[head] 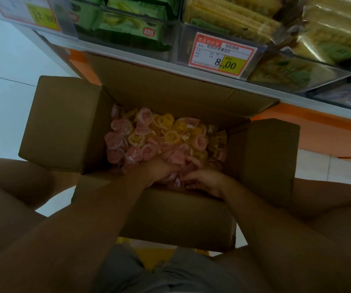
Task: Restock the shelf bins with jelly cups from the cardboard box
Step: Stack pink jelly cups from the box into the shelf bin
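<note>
Lowest in the frame, grey shorts (149, 275) sit at bottom centre, with a bare knee at each side edge. Just above them stands the cardboard box (170, 212), its four flaps folded outward, on a pale floor. Pink and yellow jelly cups (166, 134) fill the box's inside at mid-frame. Both forearms reach in over the near flap. The left hand (155, 170) and right hand (206, 180) meet at the near edge of the heap, fingers curled into a bunch of pink cups held between them. Across the top of the frame run clear shelf bins (318, 60) of green and yellow packets, with a price tag (223, 55) reading 8.00.
</note>
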Demonstrator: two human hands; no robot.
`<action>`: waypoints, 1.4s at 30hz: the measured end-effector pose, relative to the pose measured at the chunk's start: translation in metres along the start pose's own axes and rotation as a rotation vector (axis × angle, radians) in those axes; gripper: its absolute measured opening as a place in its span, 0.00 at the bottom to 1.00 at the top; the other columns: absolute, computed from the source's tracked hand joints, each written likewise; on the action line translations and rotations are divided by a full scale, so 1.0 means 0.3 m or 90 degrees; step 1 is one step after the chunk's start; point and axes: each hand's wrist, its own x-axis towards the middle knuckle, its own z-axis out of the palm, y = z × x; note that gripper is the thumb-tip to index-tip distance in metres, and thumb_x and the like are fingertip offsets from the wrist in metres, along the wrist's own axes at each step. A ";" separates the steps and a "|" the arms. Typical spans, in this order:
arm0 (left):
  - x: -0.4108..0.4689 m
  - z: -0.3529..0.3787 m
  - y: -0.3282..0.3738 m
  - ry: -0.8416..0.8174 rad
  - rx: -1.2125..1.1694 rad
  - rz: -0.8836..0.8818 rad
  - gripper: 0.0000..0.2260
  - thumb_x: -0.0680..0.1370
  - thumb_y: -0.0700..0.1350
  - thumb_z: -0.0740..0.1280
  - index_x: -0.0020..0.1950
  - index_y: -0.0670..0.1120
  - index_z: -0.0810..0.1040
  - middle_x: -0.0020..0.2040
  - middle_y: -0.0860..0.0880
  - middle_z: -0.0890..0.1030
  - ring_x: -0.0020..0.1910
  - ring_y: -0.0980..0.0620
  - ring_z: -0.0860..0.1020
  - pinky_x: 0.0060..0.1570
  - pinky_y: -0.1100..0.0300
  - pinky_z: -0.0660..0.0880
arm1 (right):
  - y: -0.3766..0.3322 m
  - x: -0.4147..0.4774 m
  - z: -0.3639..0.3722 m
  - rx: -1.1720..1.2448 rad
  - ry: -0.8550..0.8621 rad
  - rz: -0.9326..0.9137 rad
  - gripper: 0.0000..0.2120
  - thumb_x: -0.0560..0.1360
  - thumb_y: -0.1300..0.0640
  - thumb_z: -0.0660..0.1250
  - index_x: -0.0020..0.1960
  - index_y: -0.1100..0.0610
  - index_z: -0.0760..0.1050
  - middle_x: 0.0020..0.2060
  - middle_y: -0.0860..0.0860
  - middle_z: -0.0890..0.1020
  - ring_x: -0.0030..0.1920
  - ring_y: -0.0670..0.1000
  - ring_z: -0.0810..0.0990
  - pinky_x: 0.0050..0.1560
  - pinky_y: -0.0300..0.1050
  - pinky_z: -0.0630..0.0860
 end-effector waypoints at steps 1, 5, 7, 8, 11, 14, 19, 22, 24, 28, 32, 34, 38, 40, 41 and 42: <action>0.001 -0.001 -0.005 -0.001 0.013 0.009 0.26 0.76 0.40 0.70 0.73 0.52 0.67 0.62 0.52 0.75 0.55 0.55 0.74 0.49 0.66 0.74 | 0.001 -0.005 0.004 0.005 0.000 -0.008 0.37 0.72 0.74 0.66 0.73 0.47 0.63 0.49 0.52 0.77 0.47 0.51 0.80 0.48 0.45 0.78; -0.028 -0.019 0.001 0.020 0.045 0.029 0.26 0.75 0.37 0.71 0.70 0.50 0.70 0.58 0.52 0.74 0.54 0.56 0.73 0.41 0.70 0.72 | -0.004 -0.040 0.036 -0.043 0.008 -0.051 0.41 0.69 0.74 0.70 0.75 0.49 0.60 0.50 0.46 0.71 0.49 0.45 0.75 0.44 0.33 0.78; -0.040 -0.034 -0.010 0.043 0.026 0.039 0.28 0.73 0.37 0.72 0.71 0.50 0.70 0.61 0.49 0.75 0.56 0.52 0.74 0.45 0.65 0.75 | -0.019 -0.064 0.067 -0.081 0.024 -0.100 0.42 0.69 0.72 0.72 0.74 0.50 0.57 0.46 0.41 0.67 0.45 0.38 0.70 0.34 0.23 0.71; -0.049 -0.039 -0.015 0.052 0.010 0.039 0.29 0.73 0.36 0.72 0.72 0.50 0.69 0.62 0.48 0.75 0.56 0.51 0.75 0.47 0.62 0.77 | -0.024 -0.075 0.081 -0.089 0.031 -0.122 0.42 0.69 0.72 0.72 0.75 0.51 0.56 0.46 0.40 0.67 0.44 0.38 0.69 0.33 0.22 0.71; -0.071 -0.051 -0.022 0.065 -0.019 0.020 0.25 0.73 0.35 0.71 0.68 0.50 0.71 0.58 0.47 0.77 0.52 0.49 0.77 0.41 0.61 0.79 | -0.022 -0.083 0.104 -0.053 0.061 -0.116 0.35 0.70 0.72 0.69 0.71 0.51 0.63 0.46 0.42 0.72 0.45 0.41 0.73 0.42 0.33 0.76; -0.103 -0.072 -0.008 0.053 -0.091 -0.026 0.20 0.74 0.33 0.70 0.64 0.46 0.73 0.49 0.47 0.79 0.42 0.50 0.80 0.36 0.60 0.80 | -0.035 -0.096 0.116 0.094 0.075 -0.083 0.20 0.73 0.68 0.63 0.60 0.52 0.74 0.51 0.53 0.80 0.49 0.53 0.80 0.46 0.46 0.77; -0.151 -0.104 0.024 0.036 -0.124 0.002 0.20 0.75 0.32 0.68 0.58 0.56 0.74 0.56 0.46 0.79 0.49 0.47 0.81 0.43 0.52 0.82 | -0.107 -0.154 0.129 0.297 0.021 -0.124 0.16 0.75 0.68 0.54 0.53 0.52 0.73 0.45 0.56 0.81 0.43 0.56 0.80 0.43 0.51 0.76; -0.195 -0.108 0.067 0.050 -0.119 0.049 0.18 0.72 0.33 0.70 0.52 0.56 0.76 0.56 0.44 0.80 0.54 0.43 0.81 0.49 0.46 0.81 | -0.142 -0.186 0.143 0.333 -0.023 -0.138 0.13 0.76 0.66 0.53 0.50 0.58 0.76 0.38 0.57 0.82 0.37 0.53 0.82 0.35 0.44 0.78; -0.233 -0.113 0.108 0.081 -0.100 0.090 0.16 0.69 0.35 0.72 0.50 0.53 0.77 0.53 0.43 0.81 0.52 0.44 0.81 0.53 0.48 0.79 | -0.167 -0.205 0.151 0.300 -0.018 -0.146 0.11 0.77 0.64 0.54 0.48 0.59 0.76 0.32 0.54 0.80 0.30 0.50 0.79 0.29 0.40 0.75; -0.330 -0.139 0.198 0.109 -0.060 0.174 0.17 0.62 0.48 0.77 0.49 0.54 0.79 0.54 0.43 0.81 0.54 0.45 0.80 0.58 0.46 0.77 | -0.225 -0.267 0.178 0.297 -0.030 -0.208 0.14 0.79 0.66 0.57 0.60 0.53 0.72 0.42 0.54 0.80 0.36 0.49 0.80 0.29 0.40 0.76; -0.402 -0.156 0.268 0.127 -0.060 0.173 0.30 0.57 0.67 0.76 0.53 0.53 0.80 0.54 0.48 0.83 0.54 0.47 0.81 0.58 0.45 0.77 | -0.280 -0.341 0.197 0.309 -0.097 -0.285 0.21 0.79 0.66 0.57 0.66 0.49 0.73 0.57 0.58 0.81 0.51 0.57 0.78 0.49 0.50 0.75; -0.451 -0.155 0.305 0.132 -0.035 0.179 0.28 0.60 0.68 0.73 0.51 0.52 0.80 0.53 0.46 0.83 0.54 0.46 0.81 0.59 0.44 0.77 | -0.313 -0.371 0.212 0.330 -0.122 -0.296 0.20 0.78 0.65 0.59 0.66 0.49 0.74 0.60 0.59 0.80 0.58 0.60 0.75 0.60 0.54 0.64; -0.529 -0.174 0.362 0.144 -0.022 0.256 0.13 0.72 0.54 0.74 0.47 0.45 0.80 0.40 0.41 0.80 0.39 0.48 0.78 0.41 0.57 0.77 | -0.385 -0.444 0.249 0.286 -0.124 -0.354 0.20 0.74 0.56 0.68 0.66 0.51 0.75 0.58 0.56 0.82 0.61 0.58 0.78 0.66 0.52 0.65; -0.569 -0.189 0.392 0.167 -0.015 0.299 0.09 0.73 0.46 0.75 0.47 0.45 0.78 0.36 0.45 0.77 0.31 0.55 0.75 0.31 0.64 0.72 | -0.419 -0.494 0.266 0.225 -0.101 -0.391 0.18 0.73 0.57 0.68 0.63 0.53 0.75 0.56 0.58 0.82 0.55 0.58 0.80 0.56 0.52 0.75; -0.590 -0.196 0.412 0.184 -0.015 0.319 0.09 0.72 0.44 0.75 0.48 0.44 0.78 0.37 0.48 0.78 0.28 0.58 0.74 0.29 0.66 0.72 | -0.439 -0.515 0.271 0.211 -0.096 -0.401 0.16 0.72 0.57 0.68 0.60 0.56 0.75 0.51 0.60 0.82 0.50 0.58 0.81 0.48 0.49 0.76; -0.607 -0.205 0.433 0.205 -0.011 0.339 0.11 0.71 0.44 0.76 0.49 0.45 0.79 0.38 0.49 0.78 0.28 0.59 0.74 0.29 0.66 0.72 | -0.461 -0.543 0.279 0.196 -0.089 -0.409 0.16 0.71 0.57 0.70 0.57 0.60 0.74 0.45 0.60 0.81 0.44 0.57 0.80 0.40 0.47 0.76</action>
